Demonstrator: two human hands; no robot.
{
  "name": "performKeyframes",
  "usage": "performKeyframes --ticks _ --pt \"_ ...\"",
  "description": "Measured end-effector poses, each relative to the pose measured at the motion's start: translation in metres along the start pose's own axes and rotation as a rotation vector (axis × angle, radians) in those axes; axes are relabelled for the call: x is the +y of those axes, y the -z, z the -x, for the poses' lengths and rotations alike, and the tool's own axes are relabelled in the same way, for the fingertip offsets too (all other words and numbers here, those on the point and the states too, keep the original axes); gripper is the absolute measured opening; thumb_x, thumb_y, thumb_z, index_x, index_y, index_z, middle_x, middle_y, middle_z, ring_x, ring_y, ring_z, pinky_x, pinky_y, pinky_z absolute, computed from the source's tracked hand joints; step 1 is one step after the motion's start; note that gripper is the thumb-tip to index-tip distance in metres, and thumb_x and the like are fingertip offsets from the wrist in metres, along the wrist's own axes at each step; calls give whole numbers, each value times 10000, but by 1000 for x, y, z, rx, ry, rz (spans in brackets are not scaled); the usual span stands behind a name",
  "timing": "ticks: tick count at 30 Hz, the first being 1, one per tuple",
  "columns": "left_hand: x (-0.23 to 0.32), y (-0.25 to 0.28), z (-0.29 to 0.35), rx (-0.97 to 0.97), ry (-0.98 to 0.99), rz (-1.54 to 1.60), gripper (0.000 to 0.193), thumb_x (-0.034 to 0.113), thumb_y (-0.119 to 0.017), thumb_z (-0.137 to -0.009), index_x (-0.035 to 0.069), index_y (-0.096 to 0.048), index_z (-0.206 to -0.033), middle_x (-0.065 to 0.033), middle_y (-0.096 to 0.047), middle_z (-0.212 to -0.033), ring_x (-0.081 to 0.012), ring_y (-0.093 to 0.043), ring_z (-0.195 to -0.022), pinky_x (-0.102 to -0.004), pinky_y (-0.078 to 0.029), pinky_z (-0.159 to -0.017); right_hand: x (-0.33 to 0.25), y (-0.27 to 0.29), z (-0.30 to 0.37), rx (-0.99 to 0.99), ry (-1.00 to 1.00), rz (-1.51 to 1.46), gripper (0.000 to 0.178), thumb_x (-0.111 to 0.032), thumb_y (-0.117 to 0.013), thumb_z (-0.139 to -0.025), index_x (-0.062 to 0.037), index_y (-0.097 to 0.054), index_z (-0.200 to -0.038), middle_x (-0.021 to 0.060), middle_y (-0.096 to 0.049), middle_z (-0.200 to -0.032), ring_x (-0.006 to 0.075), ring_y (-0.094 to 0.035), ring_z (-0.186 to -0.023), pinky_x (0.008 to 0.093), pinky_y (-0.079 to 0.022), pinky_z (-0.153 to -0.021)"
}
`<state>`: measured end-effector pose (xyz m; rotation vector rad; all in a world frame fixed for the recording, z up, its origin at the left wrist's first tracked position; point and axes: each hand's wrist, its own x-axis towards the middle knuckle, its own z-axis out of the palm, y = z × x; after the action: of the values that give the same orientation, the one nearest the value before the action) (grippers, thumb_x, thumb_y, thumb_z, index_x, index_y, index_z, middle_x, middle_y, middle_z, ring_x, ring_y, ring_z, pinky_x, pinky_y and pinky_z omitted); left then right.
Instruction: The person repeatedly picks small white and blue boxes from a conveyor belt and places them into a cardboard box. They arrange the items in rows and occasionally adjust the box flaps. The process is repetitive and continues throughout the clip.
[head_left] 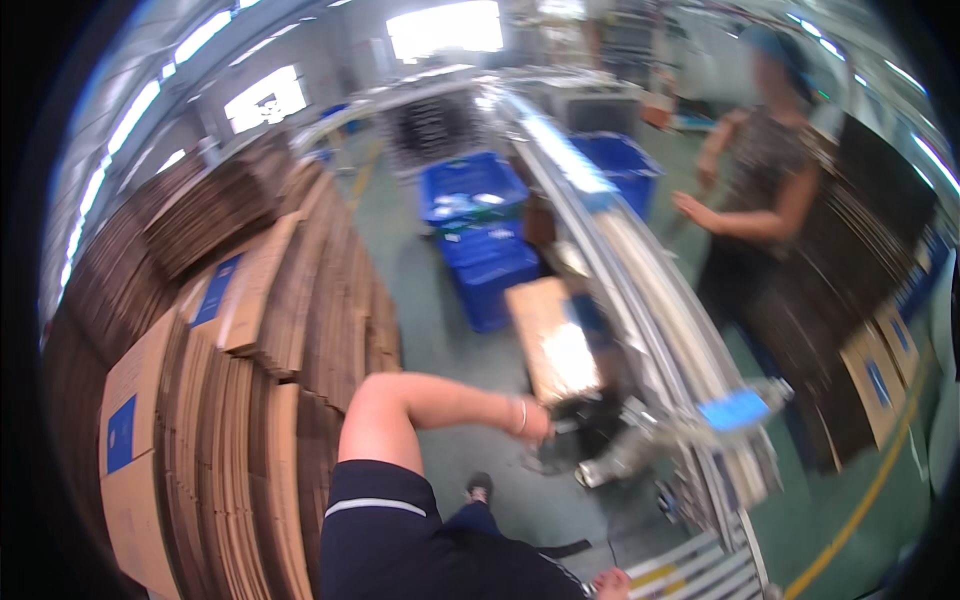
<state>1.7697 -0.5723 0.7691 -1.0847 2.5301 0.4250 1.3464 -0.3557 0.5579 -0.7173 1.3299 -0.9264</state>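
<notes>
My left hand (537, 421), with a thin band at the wrist, reaches forward beside the conveyor's near end. Motion smears its fingers, so whether it holds anything cannot be made out. Just right of it are a dark, blurred object (597, 422) and a brown cardboard box (552, 340) with a shiny top. Only a small part of my right hand (611, 583) shows at the lower edge, close to a slatted metal roller section (690, 575). Its fingers are mostly hidden.
A long metal conveyor (640, 270) runs away from me. Stacks of flattened cardboard cartons (300, 290) stand at left, and more dark cartons (850, 270) at right. Blue crates (490, 262) sit beyond the box. A co-worker (765, 170) stands across the conveyor.
</notes>
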Motion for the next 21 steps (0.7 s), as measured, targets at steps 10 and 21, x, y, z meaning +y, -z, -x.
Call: performKeyframes --ticks 10,21 --pt "-333 153 576 868 1828 -1116 602 272 -612 -743 -6 -455 -1254 -178 -490 -1248 -306 -426 -1197 -402 -328 -1005 -84 -184 -104 -205 -376 894 121 -160 -548 -810 -60 -615 -826 84 -611 -679 213 -601 -623 351 -508 -611" --pt "-387 194 719 653 1669 -1049 245 221 -548 -891 59 -609 -1064 -101 -630 -1030 -297 -601 -905 -399 -468 -790 -78 -326 -277 -363 -113 815 303 -311 -543 -781 -66 -625 -624 49 -616 -566 154 -593 -489 311 -475 -499"
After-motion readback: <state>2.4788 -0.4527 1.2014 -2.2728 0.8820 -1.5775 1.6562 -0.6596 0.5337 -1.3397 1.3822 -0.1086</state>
